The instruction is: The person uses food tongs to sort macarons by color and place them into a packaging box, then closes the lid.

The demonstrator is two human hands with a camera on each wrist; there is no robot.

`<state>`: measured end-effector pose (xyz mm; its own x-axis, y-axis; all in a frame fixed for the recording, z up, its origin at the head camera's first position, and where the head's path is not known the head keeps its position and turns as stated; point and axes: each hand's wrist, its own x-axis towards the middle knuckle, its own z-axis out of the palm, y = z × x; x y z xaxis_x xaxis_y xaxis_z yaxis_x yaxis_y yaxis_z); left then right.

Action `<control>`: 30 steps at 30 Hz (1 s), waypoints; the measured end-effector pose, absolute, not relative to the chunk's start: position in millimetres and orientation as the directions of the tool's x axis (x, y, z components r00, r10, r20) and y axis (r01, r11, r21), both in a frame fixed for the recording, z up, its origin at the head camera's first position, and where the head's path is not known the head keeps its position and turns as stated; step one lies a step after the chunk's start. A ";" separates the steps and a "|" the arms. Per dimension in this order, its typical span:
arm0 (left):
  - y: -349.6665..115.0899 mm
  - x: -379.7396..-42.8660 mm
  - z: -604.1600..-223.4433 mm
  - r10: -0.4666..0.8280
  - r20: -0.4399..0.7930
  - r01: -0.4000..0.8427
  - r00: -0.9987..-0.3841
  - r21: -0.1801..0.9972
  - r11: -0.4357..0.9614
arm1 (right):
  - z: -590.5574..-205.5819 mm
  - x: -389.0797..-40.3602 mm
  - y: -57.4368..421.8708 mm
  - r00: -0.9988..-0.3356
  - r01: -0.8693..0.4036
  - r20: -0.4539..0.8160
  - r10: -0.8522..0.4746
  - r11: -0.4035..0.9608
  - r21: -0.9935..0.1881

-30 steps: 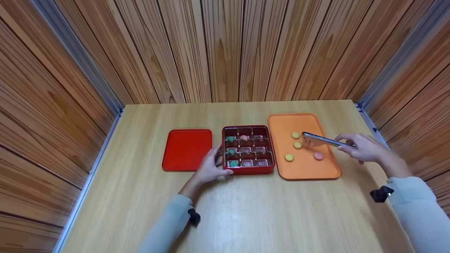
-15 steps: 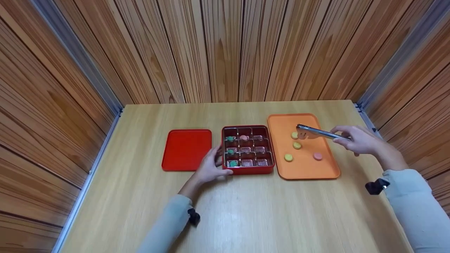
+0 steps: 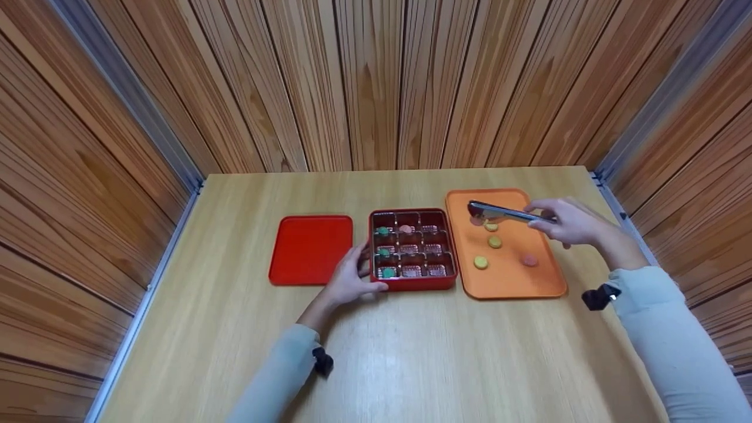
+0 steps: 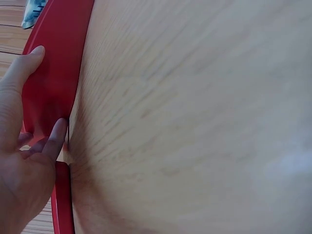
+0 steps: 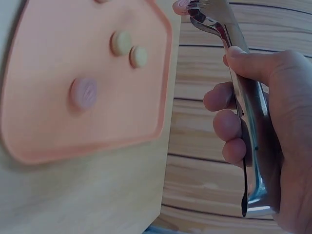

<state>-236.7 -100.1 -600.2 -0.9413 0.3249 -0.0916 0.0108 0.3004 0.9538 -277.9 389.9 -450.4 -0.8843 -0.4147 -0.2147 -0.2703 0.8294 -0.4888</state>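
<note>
Probably light and crumbly, the pink cookie above the orange tray suits a gentle pinch by its rim — the right hand curls round the tongs holding it. The left hand, fingers relaxed, touches the red box of three green cookies and one pink piece. Yellow cookies lie on the tray.

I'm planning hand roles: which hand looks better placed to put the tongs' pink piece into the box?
Right, I'd judge: the right hand holds the tongs with the pink piece at their tips, while the left hand touches the box.
</note>
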 end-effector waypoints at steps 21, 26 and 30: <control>-100.4 -237.9 -600.6 0.334 -0.058 0.040 -0.941 0.959 0.280 | -443.7 -295.1 326.6 -0.854 -0.359 -0.184 -0.486 0.808 -0.467; -100.8 -237.3 -600.4 0.333 -0.058 0.039 -0.941 0.961 0.275 | -445.2 -297.6 313.2 -0.843 -0.359 -0.196 -0.501 0.795 -0.489; -100.6 -236.9 -599.8 0.331 -0.056 0.043 -0.942 0.958 0.284 | -446.7 -296.4 304.2 -0.839 -0.360 -0.201 -0.505 0.793 -0.492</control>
<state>-236.9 -100.6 -599.8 -0.9420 0.3311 -0.0557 0.0431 0.2836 0.9580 -296.4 304.2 -446.7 -0.8393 -0.5053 -0.2006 -0.3597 0.7928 -0.4920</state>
